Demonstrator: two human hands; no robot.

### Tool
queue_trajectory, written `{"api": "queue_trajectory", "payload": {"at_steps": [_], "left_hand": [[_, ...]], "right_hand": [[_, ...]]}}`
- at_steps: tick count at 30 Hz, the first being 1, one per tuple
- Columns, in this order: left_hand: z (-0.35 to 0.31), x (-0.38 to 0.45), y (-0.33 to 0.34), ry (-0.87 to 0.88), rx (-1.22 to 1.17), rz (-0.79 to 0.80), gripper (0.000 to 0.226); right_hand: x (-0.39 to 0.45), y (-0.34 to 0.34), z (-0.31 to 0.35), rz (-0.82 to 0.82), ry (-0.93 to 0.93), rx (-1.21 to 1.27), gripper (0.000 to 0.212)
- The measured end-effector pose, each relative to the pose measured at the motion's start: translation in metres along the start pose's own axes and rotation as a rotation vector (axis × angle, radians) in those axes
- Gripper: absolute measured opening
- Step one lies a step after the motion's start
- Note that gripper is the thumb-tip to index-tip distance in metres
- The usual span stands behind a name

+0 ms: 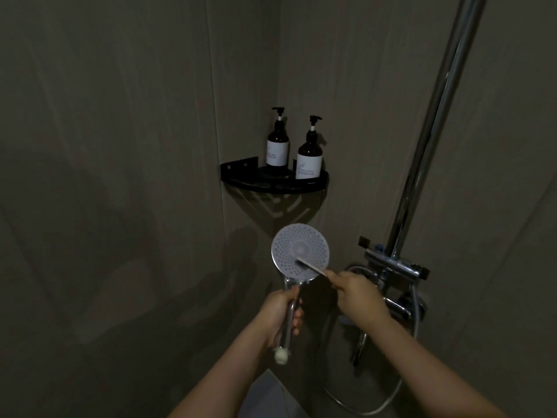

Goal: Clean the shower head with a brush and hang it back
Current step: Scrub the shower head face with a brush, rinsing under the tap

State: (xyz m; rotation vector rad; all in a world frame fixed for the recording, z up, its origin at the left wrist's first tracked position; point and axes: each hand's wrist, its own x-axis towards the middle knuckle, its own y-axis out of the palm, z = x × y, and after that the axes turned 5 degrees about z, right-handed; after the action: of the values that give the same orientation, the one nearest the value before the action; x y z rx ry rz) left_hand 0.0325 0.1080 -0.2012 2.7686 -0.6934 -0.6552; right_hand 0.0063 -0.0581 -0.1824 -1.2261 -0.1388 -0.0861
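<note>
A round chrome shower head point(297, 247) with a dotted grey face points toward me at the lower middle of the view. My left hand point(278, 312) is wrapped around its chrome handle, holding it upright. A thin brush point(312, 266) with a pale handle lies across the lower right of the face, its dark bristle end touching the nozzles. My right hand point(355, 295) pinches the brush handle from the right. The hose point(376, 399) loops down behind my right forearm.
A chrome riser pole point(434, 122) rises at the right from the mixer valve and bracket point(394, 263). A black corner shelf point(274, 184) carries two dark pump bottles point(309, 155). Grey tiled walls close in on both sides.
</note>
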Motion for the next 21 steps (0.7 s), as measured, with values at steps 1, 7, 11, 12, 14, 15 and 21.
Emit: {"api": "queue_trajectory", "payload": {"at_steps": [1, 7, 11, 12, 14, 15, 21], "left_hand": [[0.003, 0.001, -0.003, -0.008, -0.014, -0.010, 0.036], [0.025, 0.024, -0.016, -0.036, -0.057, -0.051, 0.035], [0.052, 0.049, -0.022, -0.051, -0.084, -0.068, 0.034], [0.059, 0.056, -0.024, -0.057, -0.093, -0.073, 0.034], [0.075, 0.070, -0.029, -0.061, -0.109, -0.076, 0.034], [0.083, 0.076, -0.031, -0.063, -0.116, -0.075, 0.034], [0.127, 0.103, -0.031, -0.133, -0.168, -0.040, 0.035]], "right_hand": [[-0.001, 0.006, -0.004, -0.046, 0.047, 0.262, 0.041], [0.002, 0.043, -0.020, 0.045, 0.405, 1.219, 0.026], [0.012, 0.081, -0.037, -0.005, 0.542, 1.348, 0.029], [0.013, 0.092, -0.042, -0.041, 0.574, 1.338, 0.034], [0.013, 0.114, -0.055, -0.199, 0.674, 1.292, 0.041], [0.011, 0.126, -0.064, -0.298, 0.728, 1.271, 0.042], [-0.009, 0.165, -0.085, -0.481, 0.855, 1.022, 0.029]]}}
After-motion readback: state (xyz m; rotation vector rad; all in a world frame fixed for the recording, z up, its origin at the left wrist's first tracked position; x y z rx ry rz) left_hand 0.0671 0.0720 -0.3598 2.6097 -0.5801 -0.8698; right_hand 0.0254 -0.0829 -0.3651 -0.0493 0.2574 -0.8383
